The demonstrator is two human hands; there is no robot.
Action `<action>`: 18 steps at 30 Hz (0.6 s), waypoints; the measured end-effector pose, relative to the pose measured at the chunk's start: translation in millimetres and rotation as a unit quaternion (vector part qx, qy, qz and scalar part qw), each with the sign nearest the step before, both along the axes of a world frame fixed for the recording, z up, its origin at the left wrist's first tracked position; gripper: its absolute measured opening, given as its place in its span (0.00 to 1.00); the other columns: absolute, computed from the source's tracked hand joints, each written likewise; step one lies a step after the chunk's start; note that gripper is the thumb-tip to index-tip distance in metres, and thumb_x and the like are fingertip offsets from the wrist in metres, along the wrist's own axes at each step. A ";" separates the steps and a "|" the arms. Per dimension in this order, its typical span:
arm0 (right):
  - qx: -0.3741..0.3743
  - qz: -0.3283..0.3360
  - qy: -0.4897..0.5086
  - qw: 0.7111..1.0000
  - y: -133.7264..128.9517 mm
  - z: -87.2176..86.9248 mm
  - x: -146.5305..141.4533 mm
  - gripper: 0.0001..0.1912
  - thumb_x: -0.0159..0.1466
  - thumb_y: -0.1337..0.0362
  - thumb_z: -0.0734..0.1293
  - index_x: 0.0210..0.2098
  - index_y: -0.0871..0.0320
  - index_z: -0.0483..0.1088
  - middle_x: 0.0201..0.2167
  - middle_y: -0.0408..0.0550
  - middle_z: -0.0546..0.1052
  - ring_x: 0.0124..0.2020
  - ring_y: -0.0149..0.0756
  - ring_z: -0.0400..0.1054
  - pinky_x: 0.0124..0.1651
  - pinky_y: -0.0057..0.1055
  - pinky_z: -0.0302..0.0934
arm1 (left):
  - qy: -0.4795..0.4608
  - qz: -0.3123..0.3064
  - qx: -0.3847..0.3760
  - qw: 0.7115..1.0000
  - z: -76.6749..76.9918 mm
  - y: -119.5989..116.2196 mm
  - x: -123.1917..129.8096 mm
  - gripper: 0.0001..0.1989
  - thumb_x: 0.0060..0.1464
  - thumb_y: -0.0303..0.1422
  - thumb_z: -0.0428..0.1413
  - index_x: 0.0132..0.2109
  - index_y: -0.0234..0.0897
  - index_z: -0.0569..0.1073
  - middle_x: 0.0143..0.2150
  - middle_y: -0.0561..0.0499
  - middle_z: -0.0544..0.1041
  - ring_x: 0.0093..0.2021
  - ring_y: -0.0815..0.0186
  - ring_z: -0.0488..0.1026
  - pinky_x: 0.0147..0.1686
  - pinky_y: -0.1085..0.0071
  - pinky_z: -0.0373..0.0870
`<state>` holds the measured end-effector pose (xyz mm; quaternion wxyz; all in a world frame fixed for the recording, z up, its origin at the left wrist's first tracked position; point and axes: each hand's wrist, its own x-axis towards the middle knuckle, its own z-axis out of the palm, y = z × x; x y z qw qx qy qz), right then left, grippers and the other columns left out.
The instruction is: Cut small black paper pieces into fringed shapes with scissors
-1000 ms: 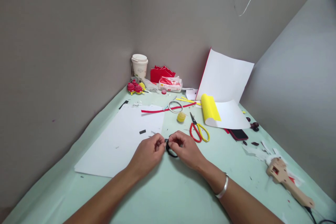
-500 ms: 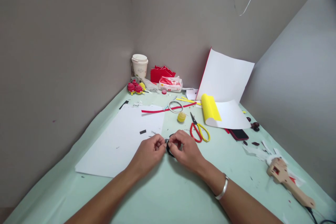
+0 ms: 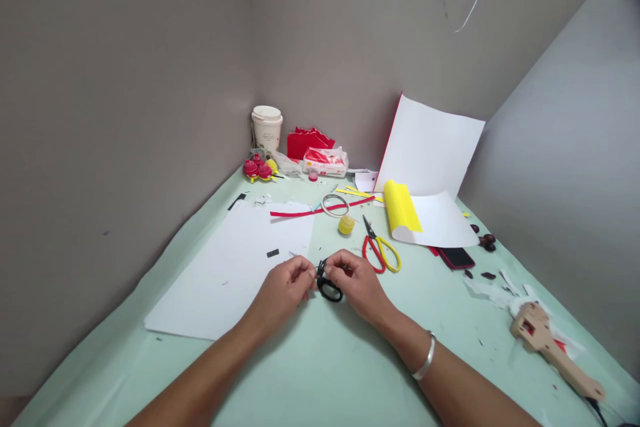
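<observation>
Close together at the middle of the table, my left hand [image 3: 289,282] and my right hand [image 3: 353,280] are both closed in a pinch. Between the fingertips is a small black piece with narrow slits [image 3: 321,267]; its material is too small to make out. Just below it shows a black oval loop [image 3: 331,290], which looks like a scissors handle. A thin grey tip [image 3: 293,253] pokes out past my left fingers, and whatever joins it to the loop is hidden. A short black strip [image 3: 273,253] lies on the white paper [image 3: 220,280] beside my left hand.
Red-and-yellow scissors [image 3: 380,250], a yellow roll [image 3: 346,225] and a tape ring [image 3: 335,205] lie beyond my hands. At right are a glue gun [image 3: 555,347] and a phone [image 3: 455,257]. A lidded cup [image 3: 267,127] stands at the back.
My right fingers have shifted slightly up and right, and the black loop under them shows more fully. The slit black piece now stands more upright between my fingertips.
</observation>
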<state>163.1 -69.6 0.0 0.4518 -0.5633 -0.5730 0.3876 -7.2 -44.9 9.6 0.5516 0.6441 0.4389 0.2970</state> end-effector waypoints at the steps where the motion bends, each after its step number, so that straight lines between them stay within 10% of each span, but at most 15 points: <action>1: -0.003 0.003 0.004 1.000 -0.1 -0.3 -0.4 0.03 0.58 0.65 0.65 0.29 0.58 0.70 0.26 0.40 0.71 0.28 0.30 0.63 0.31 0.26 0.58 | 0.002 0.000 0.001 1.000 0.3 -0.4 0.6 0.08 0.55 0.37 0.50 0.31 0.39 0.68 0.28 0.54 0.73 0.26 0.67 0.65 0.28 0.71 0.61; 18: -0.057 0.050 0.038 0.996 -0.1 0.9 0.3 0.09 0.59 0.58 0.67 0.29 0.59 0.70 0.22 0.40 0.69 0.24 0.28 0.59 0.28 0.25 0.55 | 0.081 0.007 0.072 0.994 2.1 -3.8 2.5 0.09 0.55 0.38 0.50 0.29 0.40 0.66 0.23 0.58 0.66 0.26 0.67 0.61 0.28 0.71 0.57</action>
